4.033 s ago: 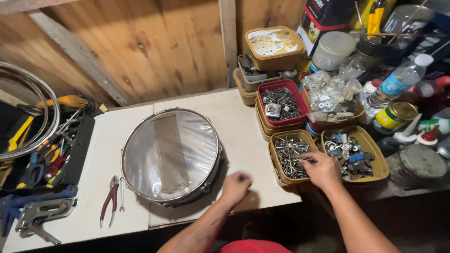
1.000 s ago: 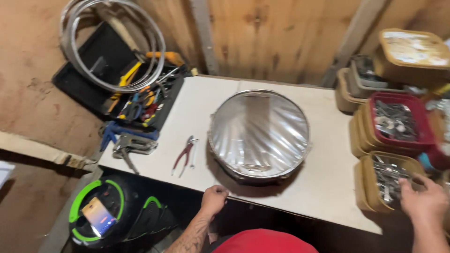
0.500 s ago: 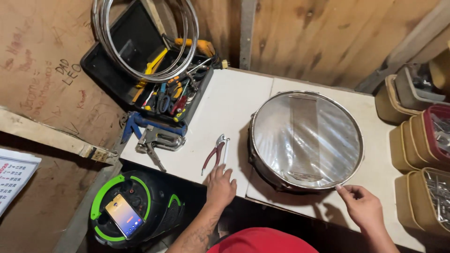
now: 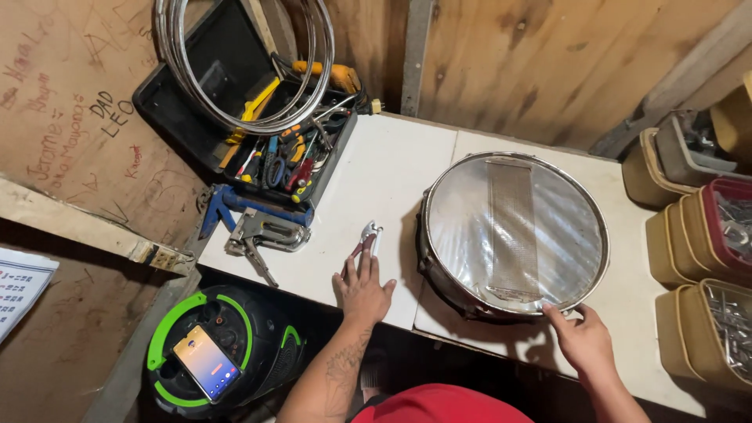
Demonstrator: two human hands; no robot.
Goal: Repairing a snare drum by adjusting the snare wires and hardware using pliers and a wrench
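Observation:
A snare drum (image 4: 513, 233) lies bottom side up on the white tabletop (image 4: 392, 172), its strip of snare wires running across the clear head. My right hand (image 4: 581, 338) touches the drum's near rim with its fingers. Red-handled pliers (image 4: 365, 238) lie on the table left of the drum. My left hand (image 4: 362, 287) rests flat, fingers spread, over the pliers' handles.
An open black toolbox (image 4: 270, 149) with hand tools and coiled metal hoops (image 4: 243, 70) sits far left. A blue and metal clamp tool (image 4: 254, 227) lies beside it. Tubs of screws (image 4: 717, 258) stand at the right. A green-ringed round speaker with a phone (image 4: 205, 356) sits below the table.
My view swung left from the tubs to the toolbox. My left hand moved left onto the pliers. My right hand left the screw tub and came to the drum's rim.

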